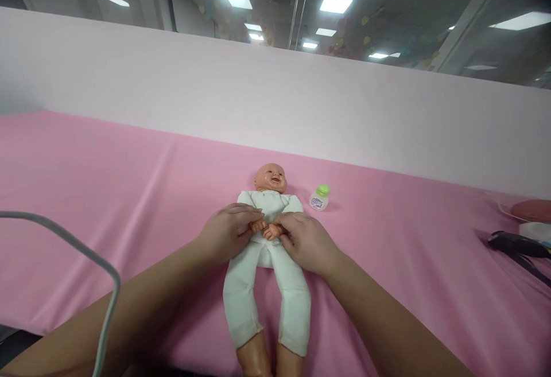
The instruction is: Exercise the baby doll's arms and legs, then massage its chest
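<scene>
Two hands are at work on the doll, one from each side. Our left hand curls over the end of one doll arm, fingers on top and thumb below, only a little open, and it seems to have hold of that forearm. Our right hand takes the other forearm much the same way, thumb tucked under and fingers nearly closed. Between them the doll's small hands lie together over its belly.

The doll itself lies face up on the pink cloth, head away from us, its white trousers ending above bare lower legs. As we judge it, laying the doll out and bringing its arms inward are done; letting go of the arms is not. We cannot tell how many more movements remain.

Just beyond the doll's shoulder, on the right of the view, is a small bottle with its green cap on, untouched by either hand. Farther out, we see a black object by the right edge, a pale cable looping across the left, and a white wall behind the cloth.
</scene>
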Tool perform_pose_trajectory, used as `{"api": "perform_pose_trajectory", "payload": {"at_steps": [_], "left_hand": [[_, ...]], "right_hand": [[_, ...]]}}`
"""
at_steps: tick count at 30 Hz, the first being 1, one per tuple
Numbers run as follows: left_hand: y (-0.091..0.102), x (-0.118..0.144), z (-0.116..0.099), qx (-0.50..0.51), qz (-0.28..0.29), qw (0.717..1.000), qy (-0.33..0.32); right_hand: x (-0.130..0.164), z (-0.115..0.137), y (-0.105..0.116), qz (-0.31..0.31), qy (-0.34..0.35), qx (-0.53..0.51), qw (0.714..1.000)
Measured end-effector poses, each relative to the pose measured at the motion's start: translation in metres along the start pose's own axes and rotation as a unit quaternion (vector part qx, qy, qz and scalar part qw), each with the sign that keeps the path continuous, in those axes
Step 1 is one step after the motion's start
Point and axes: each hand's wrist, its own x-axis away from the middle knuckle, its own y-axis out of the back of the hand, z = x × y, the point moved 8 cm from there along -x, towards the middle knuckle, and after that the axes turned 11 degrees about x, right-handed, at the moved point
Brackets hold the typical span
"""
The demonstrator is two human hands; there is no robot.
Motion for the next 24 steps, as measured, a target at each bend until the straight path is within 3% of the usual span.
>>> {"api": "perform_pose_trajectory", "payload": {"at_steps": [4,11,20,24], "left_hand": [[-0.001,0.001,0.007,0.03,0.01,0.998,0.05],[0.0,0.004,0.011,-0.011,0.0,0.998,0.069],[0.004,0.004,0.014,-0.022,-0.032,0.998,0.05],[0.0,0.005,0.019,-0.006,-0.01,0.998,0.054]], "right_hand": [[-0.001,0.0,-0.001,0.015,-0.008,-0.013,1.0],[0.0,0.001,0.001,0.014,-0.006,-0.014,1.0],[0.001,0.0,-0.002,0.006,-0.007,0.003,1.0],[0.001,0.002,-0.001,0.006,0.003,0.003,1.0]]}}
